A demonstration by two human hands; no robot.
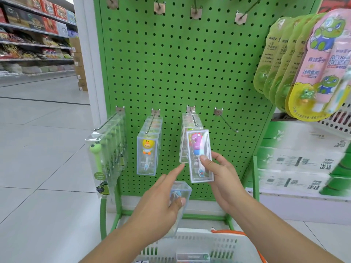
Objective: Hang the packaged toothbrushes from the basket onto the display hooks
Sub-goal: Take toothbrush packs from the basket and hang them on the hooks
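I am looking down at a green pegboard display (190, 73) in a shop aisle, with both of my bare hands raised in front of it. My right hand (221, 173) grips a clear boxed toothbrush with a purple dinosaur handle (199, 154), thumb on its front face, holding it upright just below the tip of the third hook (195, 120) in the lower row. More boxes of the same kind already hang behind it on that hook. My left hand (161, 200) holds a second clear toothbrush box (180, 196) low down between thumb and fingers, with the index finger stretched out toward the lower edge of the hanging boxes.

To the left, a hook carries yellow duck toothbrush boxes (148, 150), and the leftmost hook carries green frog toothbrush boxes (106, 154) that jut past the board's left edge. The fourth hook (226, 120), right of my right hand, is bare, with open board around it. The upper row of hooks is bare as well.

The white basket (190, 242) sits at the bottom edge of view, directly under my forearms, with an orange handle on its right side. At the upper right, green and pink carded toothbrush packs (303, 63) hang close to the camera. Open tiled floor (38, 149) lies to the left.
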